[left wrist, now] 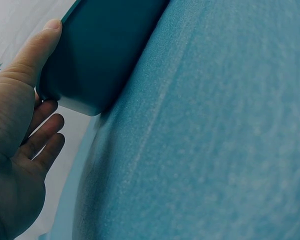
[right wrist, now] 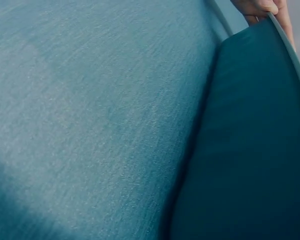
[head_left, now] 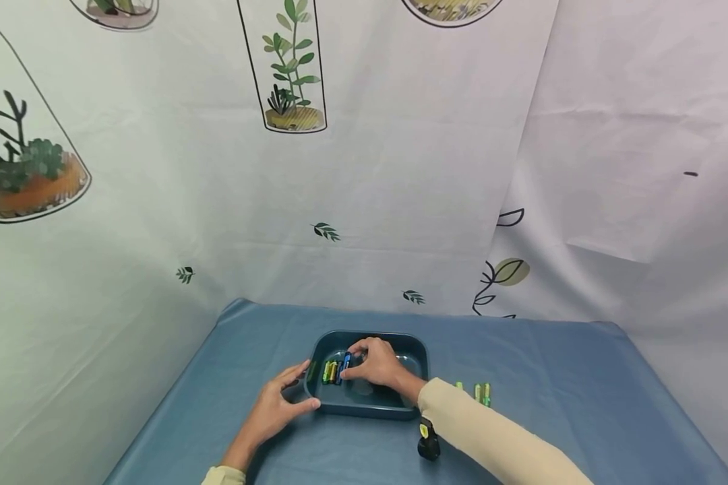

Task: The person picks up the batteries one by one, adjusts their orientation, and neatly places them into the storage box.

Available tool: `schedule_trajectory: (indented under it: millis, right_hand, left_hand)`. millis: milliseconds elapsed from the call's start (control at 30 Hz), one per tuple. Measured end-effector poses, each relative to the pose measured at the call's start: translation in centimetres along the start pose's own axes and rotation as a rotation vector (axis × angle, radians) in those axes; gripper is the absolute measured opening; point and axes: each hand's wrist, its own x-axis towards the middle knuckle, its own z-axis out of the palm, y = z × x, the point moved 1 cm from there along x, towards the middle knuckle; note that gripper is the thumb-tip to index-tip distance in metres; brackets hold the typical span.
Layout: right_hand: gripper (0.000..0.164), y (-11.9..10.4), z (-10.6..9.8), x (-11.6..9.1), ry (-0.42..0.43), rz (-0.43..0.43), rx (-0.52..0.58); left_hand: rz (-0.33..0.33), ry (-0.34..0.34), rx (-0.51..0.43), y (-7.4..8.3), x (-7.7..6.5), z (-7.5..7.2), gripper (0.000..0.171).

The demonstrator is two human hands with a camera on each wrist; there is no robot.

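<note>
A dark teal baking dish (head_left: 364, 408) with a side handle stands on the blue cloth. My right hand (head_left: 379, 364) reaches into it and pinches a blue battery (head_left: 346, 362) between thumb and fingers. Beside that one, several more batteries (head_left: 329, 372), green-yellow and dark blue, stand in a row at the dish's left. My left hand (head_left: 273, 407) spans the handle at the left end, its thumb at the front corner and its fingers extended toward the back. In the left wrist view, the left thumb (left wrist: 37, 52) touches the rim. The right wrist view shows the dish's outer wall (right wrist: 250, 130), and the right hand is out of it.
Some green-yellow batteries (head_left: 487, 394) lie on the blue cloth (head_left: 558, 377) right of the dish, partly behind the right sleeve (head_left: 479, 424). A small black object (head_left: 427, 441) with a yellow mark shows beside that sleeve. Printed white curtains (head_left: 364, 188) rise behind the table.
</note>
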Motion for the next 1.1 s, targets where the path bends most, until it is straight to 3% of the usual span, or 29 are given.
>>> schedule_trajectory:
  millis: [700,1100]
  right_hand:
    - [0.046,0.4,1.2,0.3,-0.041,0.031,0.005]
    - [0.045,0.5,1.3,0.0,-0.033,-0.02,-0.07]
  left_hand:
    - [0.005,-0.005,0.0,-0.1,0.0,-0.3,0.081]
    - [0.007,0.002,-0.004,0.0,0.0,-0.1,0.08]
